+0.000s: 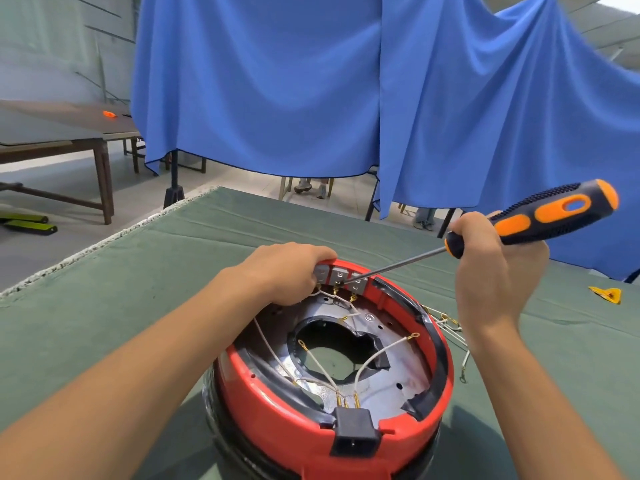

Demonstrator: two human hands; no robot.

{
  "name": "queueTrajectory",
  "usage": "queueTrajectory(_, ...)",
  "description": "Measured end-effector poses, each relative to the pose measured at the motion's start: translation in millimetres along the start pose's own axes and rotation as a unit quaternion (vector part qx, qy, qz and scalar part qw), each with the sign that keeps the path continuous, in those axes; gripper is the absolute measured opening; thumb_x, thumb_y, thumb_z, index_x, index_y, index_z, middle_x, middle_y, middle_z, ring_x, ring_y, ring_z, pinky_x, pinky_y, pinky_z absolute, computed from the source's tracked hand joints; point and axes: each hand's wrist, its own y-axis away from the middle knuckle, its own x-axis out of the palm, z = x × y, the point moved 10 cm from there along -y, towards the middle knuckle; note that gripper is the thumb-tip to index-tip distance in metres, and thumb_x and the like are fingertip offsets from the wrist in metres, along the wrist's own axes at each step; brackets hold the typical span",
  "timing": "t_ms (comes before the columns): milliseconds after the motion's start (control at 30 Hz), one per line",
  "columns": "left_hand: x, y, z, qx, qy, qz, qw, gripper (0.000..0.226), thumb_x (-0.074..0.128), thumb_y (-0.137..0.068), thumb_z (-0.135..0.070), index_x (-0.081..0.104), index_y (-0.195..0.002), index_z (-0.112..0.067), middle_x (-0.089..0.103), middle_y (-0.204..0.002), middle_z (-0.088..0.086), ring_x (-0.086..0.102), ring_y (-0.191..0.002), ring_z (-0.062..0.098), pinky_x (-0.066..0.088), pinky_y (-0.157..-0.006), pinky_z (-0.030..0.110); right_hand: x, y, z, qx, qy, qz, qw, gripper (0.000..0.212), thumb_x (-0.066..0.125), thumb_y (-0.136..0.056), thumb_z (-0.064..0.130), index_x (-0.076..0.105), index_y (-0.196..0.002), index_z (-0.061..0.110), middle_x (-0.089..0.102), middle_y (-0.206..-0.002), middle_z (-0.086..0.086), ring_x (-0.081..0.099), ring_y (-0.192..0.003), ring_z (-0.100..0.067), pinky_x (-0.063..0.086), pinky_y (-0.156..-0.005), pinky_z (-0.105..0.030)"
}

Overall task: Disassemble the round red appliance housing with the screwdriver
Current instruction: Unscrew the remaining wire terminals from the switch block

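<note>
Red housing sits open side up at the near middle of the desk, on the green cloth. Inside: a silvery metal plate with a large ragged centre hole, loose white wires with ring ends, and a black plug socket set in the near rim. At the far rim stands a grey terminal block, with brass connectors hanging just below it.

Left hand curls over the far rim just left of the block, fingers wrapped on the housing edge, bracing it. Right hand is closed round the front of the screwdriver handle, black and orange. The shaft slants down and left; the tip rests at the middle section of the block. Whether it is seated in a screw head cannot be told.

Step in hand, as judged: freeing the terminal block at the far rim. Plenty seems already stripped, given the loose wires.

Next move likely calls for the tip pressed square into the screw, steady downward force while turning, and the left hand keeping the round housing from rotating.

Outward: more loose wires lie on the desk right of the housing; a small yellow piece lies far right. A blue curtain hangs beyond the desk.
</note>
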Motion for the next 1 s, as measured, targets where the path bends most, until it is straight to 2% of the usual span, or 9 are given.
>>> queueTrajectory(133,0,0,-2,0.002,-0.002,0.005,1.0,0.052,0.042,-0.093,-0.02,0.034,-0.137,-0.046,0.053,-0.134,-0.005,0.052,-0.115,0.023,0.038,-0.077,0.032,5,-2,1,-0.009,0.023,0.002,1.0,0.035,0.056,-0.069,0.006,0.027,-0.052,0.014,0.022,-0.042,0.008,0.021,-0.045,-0.014,0.023,-0.042,-0.018)
queueTrajectory(267,1,1,-4,0.007,0.0,0.01,1.0,0.05,0.043,-0.093,-0.019,0.036,-0.135,-0.045,0.055,-0.131,-0.005,0.052,-0.114,0.023,0.04,-0.076,0.032,13,-16,-5,0.028,0.091,-0.009,0.995,0.024,0.054,-0.064,0.02,0.035,-0.055,0.009,0.027,-0.043,0.005,0.026,-0.045,-0.016,0.026,-0.047,-0.023)
queueTrajectory(433,-1,2,-6,0.008,-0.003,0.009,1.0,0.047,0.044,-0.094,-0.02,0.037,-0.134,-0.044,0.055,-0.132,-0.005,0.052,-0.115,0.024,0.04,-0.076,0.034,21,-36,-25,0.101,0.148,-0.017,0.984,0.019,0.053,-0.057,0.026,0.038,-0.049,0.016,0.035,-0.037,0.007,0.032,-0.04,-0.015,0.031,-0.051,-0.027)
queueTrajectory(533,0,2,-7,0.012,-0.001,0.01,1.0,0.045,0.045,-0.094,-0.019,0.04,-0.132,-0.042,0.055,-0.13,-0.004,0.053,-0.113,0.024,0.041,-0.077,0.035,25,-46,-38,0.14,0.169,-0.015,0.976,0.015,0.052,-0.052,0.03,0.047,-0.052,0.017,0.041,-0.041,0.006,0.038,-0.045,-0.017,0.035,-0.054,-0.028)
queueTrajectory(700,-2,1,-7,0.013,0.004,0.006,1.0,0.048,0.045,-0.093,-0.017,0.04,-0.132,-0.044,0.056,-0.129,-0.005,0.053,-0.111,0.023,0.04,-0.076,0.033,28,-52,-53,0.175,0.146,-0.005,0.974,0.013,0.053,-0.049,0.027,0.052,-0.038,0.021,0.04,-0.036,0.008,0.041,-0.049,-0.017,0.037,-0.055,-0.029)
queueTrajectory(767,-3,2,-6,0.012,0.008,0.005,1.0,0.048,0.045,-0.093,-0.016,0.04,-0.132,-0.044,0.057,-0.128,-0.006,0.053,-0.11,0.022,0.039,-0.074,0.032,27,-49,-53,0.177,0.134,-0.005,0.975,0.013,0.053,-0.049,0.026,0.051,-0.037,0.021,0.039,-0.037,0.008,0.04,-0.05,-0.017,0.037,-0.057,-0.03)
queueTrajectory(867,-3,3,-5,0.007,0.012,0.0,1.0,0.048,0.044,-0.093,-0.017,0.04,-0.132,-0.045,0.057,-0.127,-0.006,0.054,-0.108,0.022,0.038,-0.073,0.032,23,-45,-48,0.164,0.117,-0.013,0.98,0.019,0.054,-0.053,0.026,0.049,-0.036,0.019,0.042,-0.035,0.011,0.041,-0.041,-0.01,0.037,-0.056,-0.029)
queueTrajectory(1000,-3,4,-5,0.003,0.015,-0.002,1.0,0.048,0.044,-0.093,-0.018,0.04,-0.133,-0.045,0.057,-0.128,-0.006,0.054,-0.109,0.021,0.038,-0.074,0.031,16,-40,-33,0.119,0.089,-0.026,0.989,0.025,0.056,-0.059,0.023,0.035,-0.046,0.018,0.039,-0.035,0.01,0.038,-0.035,-0.007,0.034,-0.052,-0.027)
